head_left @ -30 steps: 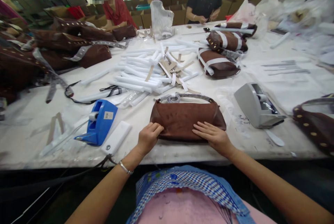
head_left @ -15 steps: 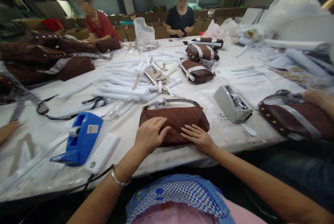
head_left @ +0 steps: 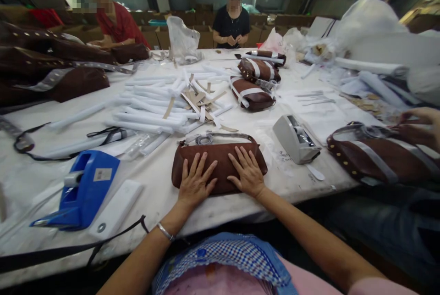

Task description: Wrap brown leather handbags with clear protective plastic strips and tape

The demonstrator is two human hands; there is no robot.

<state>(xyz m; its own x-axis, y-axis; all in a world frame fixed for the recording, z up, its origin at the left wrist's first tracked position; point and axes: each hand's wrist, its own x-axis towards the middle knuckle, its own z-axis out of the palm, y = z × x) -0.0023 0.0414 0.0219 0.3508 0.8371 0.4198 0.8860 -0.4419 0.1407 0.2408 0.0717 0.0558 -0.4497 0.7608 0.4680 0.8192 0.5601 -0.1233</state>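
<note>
A brown handbag [head_left: 220, 155] lies on its side near the table's front edge, directly before me. Its strap, partly wrapped in clear film, and a small coiled clear-wrapped piece [head_left: 204, 138] lie along its far side. My left hand [head_left: 195, 179] rests flat on the bag's left half with fingers spread. On the right half, my right hand [head_left: 247, 173] presses with its fingers spread too. Both palms cover part of the bag's front. Neither hand grips anything.
A blue tape dispenser [head_left: 90, 189] and a white block [head_left: 117, 210] stand at left. To the right are a grey tape dispenser [head_left: 296, 139] and another brown bag [head_left: 374, 153], with a co-worker's hand [head_left: 421, 123] on it. White paper rolls [head_left: 147, 118] and several wrapped bags lie beyond.
My left hand has turned from a sideways, cupped pose to lying flat with fingers spread. My right hand's fingers now point away from me. The view has shifted slightly right.
</note>
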